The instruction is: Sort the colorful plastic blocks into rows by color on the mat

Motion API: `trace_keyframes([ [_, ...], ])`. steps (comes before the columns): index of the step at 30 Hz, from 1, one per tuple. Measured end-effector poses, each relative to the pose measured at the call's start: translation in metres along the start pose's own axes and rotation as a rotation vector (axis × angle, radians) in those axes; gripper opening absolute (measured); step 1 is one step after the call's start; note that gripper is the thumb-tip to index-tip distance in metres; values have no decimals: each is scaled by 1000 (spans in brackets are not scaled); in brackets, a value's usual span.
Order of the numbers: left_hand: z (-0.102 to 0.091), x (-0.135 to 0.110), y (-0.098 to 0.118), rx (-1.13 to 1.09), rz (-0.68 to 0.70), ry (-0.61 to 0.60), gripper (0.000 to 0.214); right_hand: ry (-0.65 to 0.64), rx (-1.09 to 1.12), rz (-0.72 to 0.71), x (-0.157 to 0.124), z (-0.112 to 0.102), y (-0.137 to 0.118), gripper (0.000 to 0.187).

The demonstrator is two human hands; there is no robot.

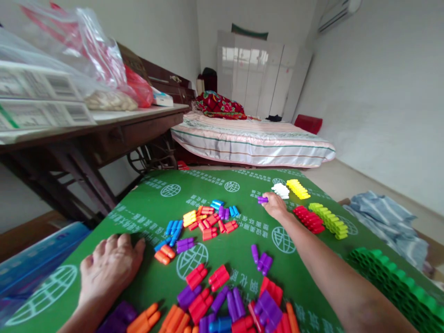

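In the right hand [275, 206] sit purple plastic tubes [262, 200]

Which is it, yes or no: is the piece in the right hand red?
No, the right hand holds a purple piece at its fingertips, close to the white pieces.

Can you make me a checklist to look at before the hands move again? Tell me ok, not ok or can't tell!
1. Purple block held by the right hand: ok, it's at the fingertips.
2. Left hand resting on the green table: ok, palm down.
3. Red row clear of the right forearm: cannot tell, they look very close from this one view.
4. Near pile all one colour: not ok, red, purple, orange and blue are mixed.
5. Yellow row beside the white row: ok.
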State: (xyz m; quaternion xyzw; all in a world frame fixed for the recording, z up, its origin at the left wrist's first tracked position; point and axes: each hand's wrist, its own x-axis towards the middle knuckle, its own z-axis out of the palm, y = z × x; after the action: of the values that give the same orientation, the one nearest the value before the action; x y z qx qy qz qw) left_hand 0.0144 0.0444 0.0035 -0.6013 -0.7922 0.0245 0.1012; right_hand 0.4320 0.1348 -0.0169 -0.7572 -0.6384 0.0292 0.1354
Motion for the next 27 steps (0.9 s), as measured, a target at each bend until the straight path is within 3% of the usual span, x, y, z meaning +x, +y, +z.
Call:
trace_keyframes([
  [6, 3, 2, 1, 18, -14, 14, 55, 5, -36, 66, 23, 3, -1, 23],
  [13, 3, 1, 0, 7, -16, -17, 60, 45, -71, 82, 22, 4, -6, 51],
  [21, 4, 1, 0, 28, -35, 1, 63, -15, -7, -85, 29, 2, 8, 38],
  [27, 1, 3, 0, 8, -30, -4, 66, 18, -2, 8, 38, 12, 4, 29],
])
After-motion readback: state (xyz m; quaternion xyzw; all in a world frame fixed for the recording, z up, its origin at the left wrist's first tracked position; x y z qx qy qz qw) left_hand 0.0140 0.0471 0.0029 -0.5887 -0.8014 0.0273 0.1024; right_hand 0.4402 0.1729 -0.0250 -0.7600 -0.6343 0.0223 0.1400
